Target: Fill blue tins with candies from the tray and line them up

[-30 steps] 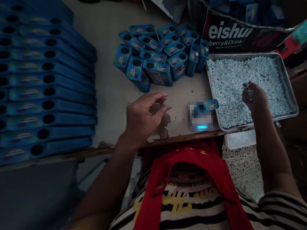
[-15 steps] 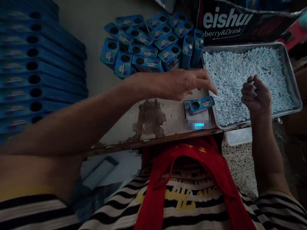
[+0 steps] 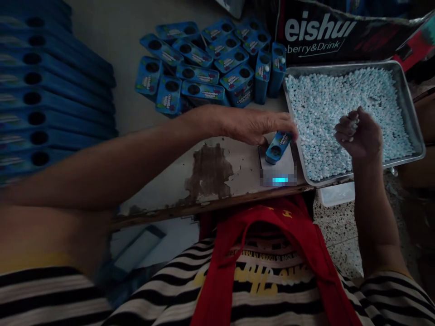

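My left hand (image 3: 249,124) reaches over the small digital scale (image 3: 288,163) with its fingers and thumb closed around the far end of a blue candy box (image 3: 279,148). The box has a dark round hole in its top and sits at a slant over the scale; its far end is partly hidden by my fingers. Above the metal tray (image 3: 423,145), my right hand (image 3: 367,136) is closed on some small pale candies (image 3: 351,129). Beneath it, many white and light-blue candies (image 3: 322,113) cover the tray's bottom.
Several blue candy boxes (image 3: 200,90) stand grouped at the back of the worn table (image 3: 173,181). More blue boxes (image 3: 68,99) are lined up on the left. A black printed bag (image 3: 319,29) lies behind the tray. A white plastic container (image 3: 336,194) is below the tray's front edge.
My left hand has come down onto the box and closed on its far end. The box has turned on the scale. My right hand stays over the tray, its candies now showing more.
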{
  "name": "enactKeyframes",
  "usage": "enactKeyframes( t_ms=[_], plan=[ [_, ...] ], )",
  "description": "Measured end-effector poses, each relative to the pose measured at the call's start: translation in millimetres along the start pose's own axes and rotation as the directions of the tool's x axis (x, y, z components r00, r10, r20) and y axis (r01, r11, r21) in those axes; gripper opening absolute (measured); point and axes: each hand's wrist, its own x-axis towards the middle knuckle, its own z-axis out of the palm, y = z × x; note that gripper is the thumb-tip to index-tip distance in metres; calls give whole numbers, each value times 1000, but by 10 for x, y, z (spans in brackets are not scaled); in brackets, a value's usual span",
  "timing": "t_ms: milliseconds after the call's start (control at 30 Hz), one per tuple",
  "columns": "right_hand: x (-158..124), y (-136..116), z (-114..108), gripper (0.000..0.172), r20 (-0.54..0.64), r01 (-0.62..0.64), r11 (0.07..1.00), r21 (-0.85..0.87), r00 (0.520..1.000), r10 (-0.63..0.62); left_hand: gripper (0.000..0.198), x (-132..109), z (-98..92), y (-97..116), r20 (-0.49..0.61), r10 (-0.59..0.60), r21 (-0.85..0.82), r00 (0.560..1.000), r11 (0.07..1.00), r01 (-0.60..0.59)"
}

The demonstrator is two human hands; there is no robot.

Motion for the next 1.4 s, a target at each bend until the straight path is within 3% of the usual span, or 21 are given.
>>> enactKeyframes(
  t_ms=[167,267,333,433,500,567,667,733,833,933,1067,1233,1400],
  plan=[
    [54,54,84,54,-3,-35,996,87,999,35,33,38,-115,-29,75,26,-104,997,994,-18],
    [-71,2,187,40,29,35,986,163,999,-40,32,98,-251,-83,292,130,-219,948,973,-67],
    [-188,-47,233,28,38,111,983,145,992,-118,37,86,-313,-120,353,190,-285,916,954,-88],
    [-320,-110,293,20,32,216,976,23,976,-217,45,39,-347,-164,199,143,-299,970,951,-79],
    [-317,-134,378,24,26,201,977,67,979,-203,48,69,-361,-179,46,93,-257,995,963,-78],
    [-217,-151,516,31,27,84,960,268,995,-95,49,181,-387,-166,-96,90,-163,991,981,-104],
    [50,-198,767,39,101,-142,816,560,990,102,35,417,-429,-60,-208,207,102,956,977,-189],
    [210,-241,903,40,202,-268,689,673,963,178,30,543,-422,44,-204,317,287,926,924,-253],
    [309,-267,1026,42,332,-388,516,764,922,201,37,649,-339,148,-101,414,443,905,833,-332],
    [274,-226,1099,43,410,-472,398,787,881,235,41,724,-216,128,-1,426,512,905,777,-365],
    [237,-151,1154,40,487,-549,274,789,832,266,38,832,-98,-9,-52,425,496,904,796,-346],
    [280,-106,1149,39,496,-570,218,792,810,313,30,862,-66,-85,-162,362,431,918,863,-264],
    [298,-104,1155,29,444,-520,263,812,845,299,27,852,-56,14,-214,333,376,919,896,-237]
  ],
)
